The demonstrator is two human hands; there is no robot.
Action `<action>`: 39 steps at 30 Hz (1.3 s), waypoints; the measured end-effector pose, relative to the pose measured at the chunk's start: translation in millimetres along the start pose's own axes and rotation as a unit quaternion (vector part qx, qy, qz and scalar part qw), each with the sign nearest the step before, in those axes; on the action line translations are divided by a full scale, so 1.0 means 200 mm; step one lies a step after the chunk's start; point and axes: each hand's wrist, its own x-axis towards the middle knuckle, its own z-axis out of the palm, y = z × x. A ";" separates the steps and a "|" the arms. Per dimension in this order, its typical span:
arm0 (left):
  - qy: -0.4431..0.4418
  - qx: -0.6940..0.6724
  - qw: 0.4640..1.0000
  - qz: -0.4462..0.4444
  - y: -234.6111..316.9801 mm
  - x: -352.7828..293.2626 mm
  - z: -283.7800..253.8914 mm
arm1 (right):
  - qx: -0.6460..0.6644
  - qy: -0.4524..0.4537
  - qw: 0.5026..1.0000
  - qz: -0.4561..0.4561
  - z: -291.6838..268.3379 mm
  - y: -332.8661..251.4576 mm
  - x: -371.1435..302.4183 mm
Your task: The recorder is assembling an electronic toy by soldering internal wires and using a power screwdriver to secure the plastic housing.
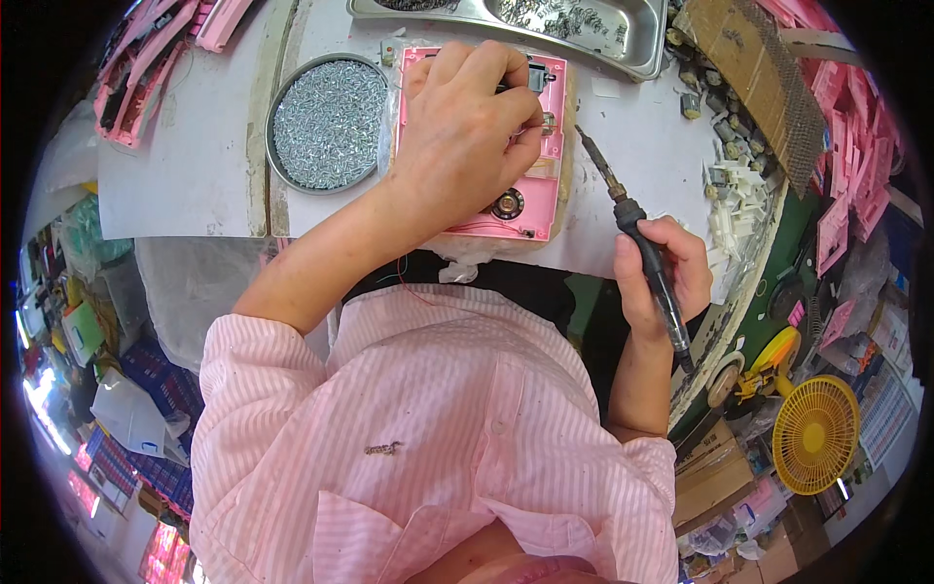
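A pink plastic housing (551,200) lies on the table with its inside facing up. A round black-ringed part (507,203) and thin red wires show in its near end. My left hand (474,122) reaches over it, thumb and fingers closed together at a small metal part near its right side; what they pinch is hidden. My right hand (671,277) is wrapped round the black handle of a soldering iron (643,237). Its metal tip points up and left, apart from the housing's right edge.
A round dish of small silvery screws (329,123) stands left of the housing. Beyond it sits a metal tray (623,51) with small dark parts. Small motors (722,127) and white plastic pieces (741,209) lie at the right; pink shells (844,146) pile up farther right.
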 end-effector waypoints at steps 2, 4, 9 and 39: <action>0.000 0.001 1.000 0.001 0.00 0.00 0.00 | -0.009 0.005 1.000 -0.007 -0.01 -0.01 0.01; 0.000 0.001 1.000 0.003 0.00 0.00 0.00 | -0.006 0.014 1.000 -0.012 -0.01 -0.01 0.02; -0.008 0.003 1.000 -0.005 0.01 0.00 -0.01 | -0.014 0.009 1.000 -0.005 -0.04 -0.01 0.03; -0.016 0.072 0.997 -0.018 0.07 0.04 0.01 | -0.045 -0.024 0.999 -0.016 0.03 -0.02 0.08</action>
